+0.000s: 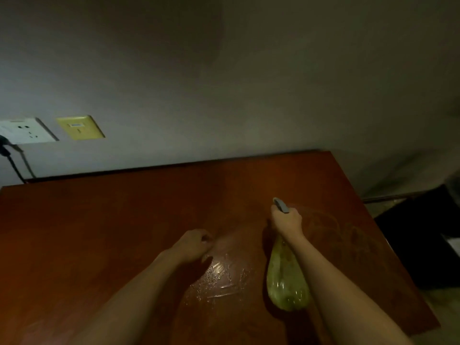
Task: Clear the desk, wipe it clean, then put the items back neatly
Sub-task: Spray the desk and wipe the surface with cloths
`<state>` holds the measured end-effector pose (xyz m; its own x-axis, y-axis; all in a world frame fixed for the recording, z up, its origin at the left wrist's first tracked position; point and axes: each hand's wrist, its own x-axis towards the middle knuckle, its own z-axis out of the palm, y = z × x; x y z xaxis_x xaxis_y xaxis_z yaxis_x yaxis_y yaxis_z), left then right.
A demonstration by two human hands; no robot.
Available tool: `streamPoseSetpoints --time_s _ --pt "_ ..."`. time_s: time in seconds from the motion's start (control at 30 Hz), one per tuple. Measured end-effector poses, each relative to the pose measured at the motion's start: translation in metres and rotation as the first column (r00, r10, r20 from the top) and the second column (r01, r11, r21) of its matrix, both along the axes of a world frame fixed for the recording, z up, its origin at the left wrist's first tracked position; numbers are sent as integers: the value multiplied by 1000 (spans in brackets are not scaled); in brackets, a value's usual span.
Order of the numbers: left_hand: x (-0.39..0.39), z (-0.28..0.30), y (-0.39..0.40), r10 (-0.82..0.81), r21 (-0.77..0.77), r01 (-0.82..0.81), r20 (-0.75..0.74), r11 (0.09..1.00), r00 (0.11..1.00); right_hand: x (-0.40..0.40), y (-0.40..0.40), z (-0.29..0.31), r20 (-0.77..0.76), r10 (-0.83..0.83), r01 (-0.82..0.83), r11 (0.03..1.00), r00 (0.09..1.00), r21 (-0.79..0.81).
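1. Dim view from above of a reddish-brown wooden desk [99, 232] pushed against a pale wall [224, 83], with both bare forearms reaching out over the top.
2. Right hand [286, 220] wrapped around the neck of a green translucent spray bottle [286, 277], grey nozzle [281, 205] pointing away toward the far side of the desk; bottle body hanging below the wrist, over the right half of the desk. Unclear whether a finger is pressing the trigger.
3. Left hand [194, 245] hovering over or resting on the middle of the desk, fingers curled inward; holding nothing visible, though the dim light makes a small cloth or nothing at all hard to rule out.
4. Patch of shiny wet droplets [221, 277] between the two hands, near the front; fainter smeared streaks [336, 232] on the right side beyond the bottle.
5. No loose items visible on the desktop, so clearing looks done; step in hand judged to be wetting the surface for wiping.
6. Next move likely calls for setting the bottle aside off the desk, taking up a cloth, and rubbing across the wet patch before it dries, then covering the dry left half.
7. White wall socket [25, 130] with a dark cable [12, 160] plugged in, and a yellow plate [79, 127] beside it, on the wall at far left.
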<state>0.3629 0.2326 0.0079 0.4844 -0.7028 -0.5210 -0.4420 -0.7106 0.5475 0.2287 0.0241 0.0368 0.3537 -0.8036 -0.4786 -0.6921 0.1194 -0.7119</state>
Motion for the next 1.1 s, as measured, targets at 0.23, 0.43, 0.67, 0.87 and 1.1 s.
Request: streamPoseSetpoints --time_s 0.23,0.43,0.67,0.87,1.1 --pt "-30 -3 -7 -34 32 34 -9 999 999 -50 14 1 57 29 -30 999 998 18" --pt "-57 14 -3 16 4 -16 2 1000 1000 -91 32 -8 -26 16 -14 997 1000 71" --pt "-99 33 6 53 12 -55 92 998 994 -120 31 10 40 178 -180 980 983 87" --pt "-137 54 16 88 -11 -87 165 996 982 -165 49 1 -135 238 -236 971 962 29" --pt "-180 62 32 144 -9 -144 186 989 972 -208 50 10 -8 256 -255 965 967 69"
